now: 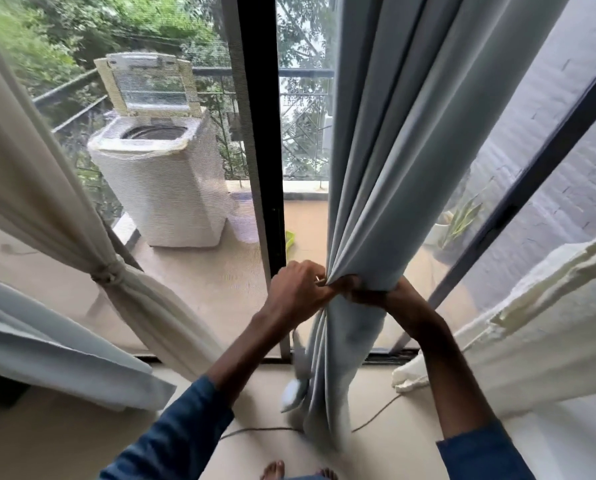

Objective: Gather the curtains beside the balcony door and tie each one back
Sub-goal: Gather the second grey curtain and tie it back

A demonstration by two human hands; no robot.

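A grey-blue curtain (390, 161) hangs in the middle right, bunched into a thick column of folds. My left hand (298, 289) grips its left edge at waist height, fingers curled into the folds. My right hand (393, 299) wraps round the bundle from the right, mostly hidden behind the cloth. The two hands meet at the same pinch point. On the left, a cream curtain (47, 188) is gathered and held by a knotted tie (108, 273). A strip of grey cloth (298, 375) dangles below my left hand.
The black door frame (260, 133) stands just left of the bundle. A washing machine (161, 174) sits on the balcony beyond the glass. A cream curtain (532, 323) hangs loose at the right, grey fabric (47, 341) lies at the left, and a cord (376, 415) runs along the floor.
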